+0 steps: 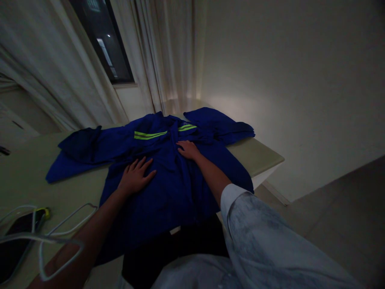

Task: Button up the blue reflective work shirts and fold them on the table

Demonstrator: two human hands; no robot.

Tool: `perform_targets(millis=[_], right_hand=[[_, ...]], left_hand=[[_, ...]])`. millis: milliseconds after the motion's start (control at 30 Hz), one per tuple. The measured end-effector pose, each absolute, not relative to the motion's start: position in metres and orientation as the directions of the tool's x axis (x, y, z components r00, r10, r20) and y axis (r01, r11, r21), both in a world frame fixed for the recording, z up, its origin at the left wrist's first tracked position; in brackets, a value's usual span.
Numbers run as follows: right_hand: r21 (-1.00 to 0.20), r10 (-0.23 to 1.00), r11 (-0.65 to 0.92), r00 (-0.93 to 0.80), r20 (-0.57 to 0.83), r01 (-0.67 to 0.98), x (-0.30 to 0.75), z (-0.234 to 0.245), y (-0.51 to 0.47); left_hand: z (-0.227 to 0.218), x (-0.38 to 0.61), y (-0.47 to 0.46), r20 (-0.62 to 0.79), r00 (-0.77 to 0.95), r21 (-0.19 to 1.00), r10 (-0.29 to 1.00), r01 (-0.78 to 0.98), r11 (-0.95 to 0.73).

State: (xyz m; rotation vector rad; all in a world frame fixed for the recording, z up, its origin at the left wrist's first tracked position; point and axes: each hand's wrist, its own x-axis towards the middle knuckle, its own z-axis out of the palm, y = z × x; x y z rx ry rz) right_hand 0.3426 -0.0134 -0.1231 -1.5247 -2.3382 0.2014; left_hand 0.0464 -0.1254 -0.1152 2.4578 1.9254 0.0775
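A dark blue work jacket [162, 200] lies spread front up, with yellow-green and grey stripes across its chest. Its left-side sleeve is bent back on itself, and the other sleeve lies folded at the right. My left hand [135, 176] rests flat on the left front panel, fingers spread. Near the centre front, just below the stripes, my right hand [188, 149] lies on the cloth with its fingers stretched out. The jacket's lower hem hangs past the near table edge.
The pale table [258, 156] has a corner at the right. A phone [18, 241] and a looped white cable [67, 233] lie at the lower left. Behind are curtains [168, 52], a dark window [105, 44] and a plain wall [285, 80].
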Motion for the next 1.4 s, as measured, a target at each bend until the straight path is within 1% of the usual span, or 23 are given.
perform_targets(millis=[700, 933, 1100, 1400], right_hand=[[-0.314, 0.911, 0.407, -0.354, 0.213, 0.857, 0.3422, -0.1229, -0.0137], [-0.320, 0.909, 0.408, -0.350, 0.226, 0.855, 0.3415, -0.1241, -0.0142], [-0.325, 0.911, 0.405, -0.346, 0.223, 0.855, 0.3420, -0.1247, -0.0146], [-0.330, 0.911, 0.406, -0.348, 0.220, 0.852, 0.3419, -0.1218, -0.0160]], left_hand=[[-0.1209, 0.0434, -0.1233, 0.064, 0.245, 0.063, 0.967, 0.966, -0.249], [-0.1203, 0.0427, -0.1225, 0.046, 0.243, 0.092, 0.969, 0.965, -0.246], [-0.1189, 0.0445, -0.1244, 0.068, 0.241, 0.078, 0.968, 0.966, -0.246], [-0.1176, 0.0457, -0.1256, 0.069, 0.236, 0.061, 0.969, 0.969, -0.240]])
